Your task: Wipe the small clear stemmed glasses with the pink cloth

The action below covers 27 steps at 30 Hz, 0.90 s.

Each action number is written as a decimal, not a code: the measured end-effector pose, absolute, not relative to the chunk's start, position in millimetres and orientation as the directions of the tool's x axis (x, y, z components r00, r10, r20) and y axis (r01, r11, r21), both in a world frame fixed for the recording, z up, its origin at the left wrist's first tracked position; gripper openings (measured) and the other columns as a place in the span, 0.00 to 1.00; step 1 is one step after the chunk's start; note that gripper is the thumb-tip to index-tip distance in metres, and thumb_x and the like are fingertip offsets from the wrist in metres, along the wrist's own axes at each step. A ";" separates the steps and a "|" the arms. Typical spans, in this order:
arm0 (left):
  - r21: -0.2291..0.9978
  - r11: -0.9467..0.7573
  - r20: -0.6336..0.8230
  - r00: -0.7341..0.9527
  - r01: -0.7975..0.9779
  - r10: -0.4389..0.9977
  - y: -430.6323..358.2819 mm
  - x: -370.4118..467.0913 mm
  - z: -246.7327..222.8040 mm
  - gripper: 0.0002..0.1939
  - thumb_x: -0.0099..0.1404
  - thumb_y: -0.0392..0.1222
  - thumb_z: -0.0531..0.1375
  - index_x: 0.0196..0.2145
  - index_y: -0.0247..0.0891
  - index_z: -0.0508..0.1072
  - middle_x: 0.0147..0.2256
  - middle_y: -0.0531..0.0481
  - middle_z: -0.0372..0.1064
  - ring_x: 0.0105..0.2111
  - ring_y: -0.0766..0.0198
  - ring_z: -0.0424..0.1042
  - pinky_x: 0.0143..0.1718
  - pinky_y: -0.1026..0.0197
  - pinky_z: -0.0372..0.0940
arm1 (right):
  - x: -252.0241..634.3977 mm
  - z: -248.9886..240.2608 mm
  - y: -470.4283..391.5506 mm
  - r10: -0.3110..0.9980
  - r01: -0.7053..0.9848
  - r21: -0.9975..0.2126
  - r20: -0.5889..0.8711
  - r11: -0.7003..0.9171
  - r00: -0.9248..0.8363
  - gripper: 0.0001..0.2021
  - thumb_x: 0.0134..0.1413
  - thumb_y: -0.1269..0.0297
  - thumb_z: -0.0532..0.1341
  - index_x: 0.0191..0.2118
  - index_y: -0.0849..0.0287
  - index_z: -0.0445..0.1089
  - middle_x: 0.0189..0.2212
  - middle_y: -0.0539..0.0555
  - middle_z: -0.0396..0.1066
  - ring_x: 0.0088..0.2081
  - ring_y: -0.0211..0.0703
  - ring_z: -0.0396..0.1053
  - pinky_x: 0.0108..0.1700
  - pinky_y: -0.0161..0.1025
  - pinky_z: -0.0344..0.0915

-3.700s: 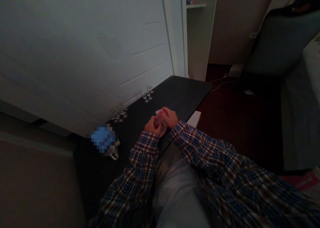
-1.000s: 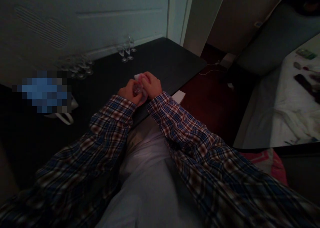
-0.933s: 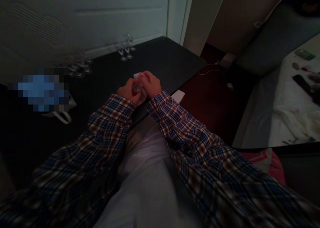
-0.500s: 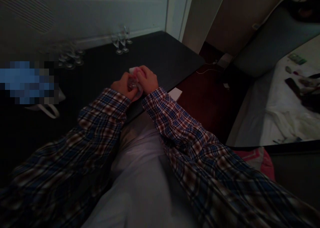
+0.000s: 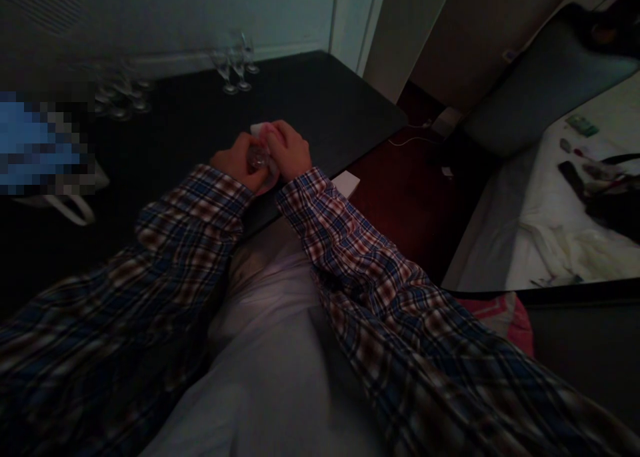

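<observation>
Three stemmed glasses (image 5: 237, 63) stand beyond the left hand (image 5: 234, 155), clasping glassware (image 5: 259, 157), and right hand (image 5: 291, 148), pinching pink cloth (image 5: 269, 129).

Beyond the left hand (image 5: 234, 161), glasses (image 5: 238, 63) stand on the table (image 5: 325, 103), left of the bed (image 5: 537, 210).

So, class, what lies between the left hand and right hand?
In the head view, a clear item, probably a glass, and something pink and white, perhaps cloth.
</observation>
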State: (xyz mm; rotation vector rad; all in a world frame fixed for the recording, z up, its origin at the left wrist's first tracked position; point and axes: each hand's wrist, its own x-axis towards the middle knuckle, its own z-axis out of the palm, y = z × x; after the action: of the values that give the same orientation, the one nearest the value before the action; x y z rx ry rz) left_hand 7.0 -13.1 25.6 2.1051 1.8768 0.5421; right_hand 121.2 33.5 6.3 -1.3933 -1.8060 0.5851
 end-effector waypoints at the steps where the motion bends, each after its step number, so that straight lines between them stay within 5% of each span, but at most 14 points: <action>1: 0.434 -0.135 0.102 0.100 0.891 0.990 -12.8 6.3 25.6 0.24 0.55 0.43 0.55 0.48 0.32 0.59 0.41 0.46 0.66 0.37 0.61 0.66 0.39 0.59 0.62 | 121.0 6.4 33.5 0.950 0.599 -0.744 0.290 0.297 -0.111 0.14 0.56 0.57 0.44 0.37 0.60 0.61 0.33 0.49 0.64 0.38 0.35 0.63 0.45 0.36 0.60; 27: 0.407 -0.151 0.182 0.081 0.901 0.980 -10.1 7.3 18.5 0.23 0.53 0.41 0.57 0.46 0.31 0.61 0.39 0.45 0.68 0.36 0.59 0.68 0.36 0.60 0.63 | 120.1 4.6 34.9 0.946 0.560 -0.770 0.314 0.306 -0.086 0.12 0.55 0.58 0.47 0.34 0.59 0.62 0.32 0.50 0.65 0.37 0.37 0.63 0.44 0.39 0.60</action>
State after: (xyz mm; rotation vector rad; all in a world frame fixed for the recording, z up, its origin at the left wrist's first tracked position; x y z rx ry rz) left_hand 7.3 -10.1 18.5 2.1621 1.9119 0.6192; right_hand 120.1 34.9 4.6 -1.3596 -1.7597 0.5965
